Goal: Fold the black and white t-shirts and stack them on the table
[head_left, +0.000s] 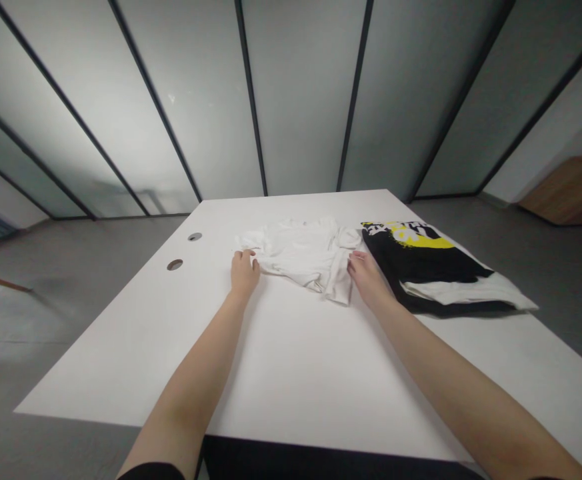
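A white T-shirt [295, 248] lies crumpled on the white table [291, 360], its neckline toward the far edge. One part of its cloth hangs toward me at the right in a loose fold. My left hand [245, 272] is at the shirt's left side, its curled fingers closed on the cloth near the sleeve. At the opposite side, my right hand [367, 275] pinches the shirt's right edge with its fingertips. Both forearms reach over the table from the near side.
To the right of my right hand is a folded stack of clothes [435, 267], black with a yellow and white print and a white garment on it. Two round holes [175, 265] pierce the tabletop at left. Frosted glass panels [301, 100] stand behind the table.
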### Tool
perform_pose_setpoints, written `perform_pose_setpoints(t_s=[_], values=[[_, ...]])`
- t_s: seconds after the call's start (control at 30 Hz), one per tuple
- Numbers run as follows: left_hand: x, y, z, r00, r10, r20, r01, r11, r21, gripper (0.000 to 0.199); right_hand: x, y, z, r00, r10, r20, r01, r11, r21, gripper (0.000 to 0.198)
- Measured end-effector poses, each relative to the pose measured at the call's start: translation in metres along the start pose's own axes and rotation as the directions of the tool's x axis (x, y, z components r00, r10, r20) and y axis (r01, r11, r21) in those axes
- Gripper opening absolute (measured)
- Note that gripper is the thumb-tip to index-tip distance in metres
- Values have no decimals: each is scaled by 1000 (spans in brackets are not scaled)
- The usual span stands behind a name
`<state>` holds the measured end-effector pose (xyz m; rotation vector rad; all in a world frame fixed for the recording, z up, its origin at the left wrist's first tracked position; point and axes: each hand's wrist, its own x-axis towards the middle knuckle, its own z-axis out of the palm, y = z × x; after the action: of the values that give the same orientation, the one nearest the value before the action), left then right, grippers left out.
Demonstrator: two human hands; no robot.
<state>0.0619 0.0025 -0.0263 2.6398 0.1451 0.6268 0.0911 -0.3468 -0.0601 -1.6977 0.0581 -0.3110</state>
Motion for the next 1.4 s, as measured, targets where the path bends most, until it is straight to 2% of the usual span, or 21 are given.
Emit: perform_pose_setpoints(t_s=[0.07,0.13,0.17,0.23,0.33,0.43,0.5,0.57,0.63,0.7,0.77,0.83,0.9,0.93,1.0,1.03,1.07,1.13,1.17,1.3,1.4], values=[[-9,18,5,970,184,158,-177,983,-57,24,-12,-2,4,983,-134,126,168,935,-312,53],[-18,34,11,894,323,310,-314,946,-80,24,-23,-5,7,944,-206,259,318,779,-541,48],[-22,41,13,873,343,346,-343,937,-61,28,-27,-6,9,923,-213,320,370,716,-592,39],[-27,47,17,890,299,344,-323,946,13,35,-31,-8,10,894,-203,400,422,682,-597,21],[-23,41,18,931,176,320,-214,973,89,25,-26,-10,7,909,-204,364,375,783,-496,21],[-12,23,16,948,105,301,-136,987,83,13,-15,-9,1,973,-182,140,223,893,-391,25],[-4,8,15,960,64,272,-70,997,14,12,-8,-7,-3,996,-92,-16,83,954,-288,25],[2,-7,14,977,0,212,20,996,-90,13,-2,-3,-4,995,20,-97,-32,991,-130,26],[7,-21,12,988,-77,131,101,976,-191,14,1,0,-4,992,82,-98,-79,996,39,27],[10,-29,10,989,-143,39,149,956,-254,14,1,1,-2,993,100,-57,-92,986,136,23],[10,-30,7,983,-177,-58,156,952,-265,15,-1,1,-2,998,69,-5,-68,994,91,20],[7,-24,5,986,-134,-97,106,963,-247,16,-2,1,-4,997,-44,71,52,992,-112,23],[0,-10,2,999,31,38,-21,971,-238,16,-3,2,-6,972,-168,163,219,898,-380,28],[-4,-1,2,976,149,157,-109,964,-242,16,-4,2,-7,957,-206,205,283,821,-496,31],[-14,17,4,877,335,344,-271,937,-222,22,-6,4,-8,940,-224,259,341,674,-655,37],[-19,26,6,848,367,382,-322,930,-178,29,-8,5,-9,938,-217,272,348,618,-705,40],[-23,33,8,848,363,386,-347,931,-114,39,-9,5,-8,937,-206,281,348,576,-739,41],[-28,44,14,892,294,343,-318,948,17,56,-11,6,-7,940,-178,290,340,517,-785,38],[-29,46,16,910,255,327,-289,955,59,57,-12,5,-6,942,-167,292,336,494,-802,35],[-24,40,24,928,200,313,-237,968,87,21,-11,6,-2,943,-168,288,334,453,-827,32],[-16,25,27,970,108,215,-103,994,-34,1,-5,8,-1,941,-251,227,329,525,-785,31]])
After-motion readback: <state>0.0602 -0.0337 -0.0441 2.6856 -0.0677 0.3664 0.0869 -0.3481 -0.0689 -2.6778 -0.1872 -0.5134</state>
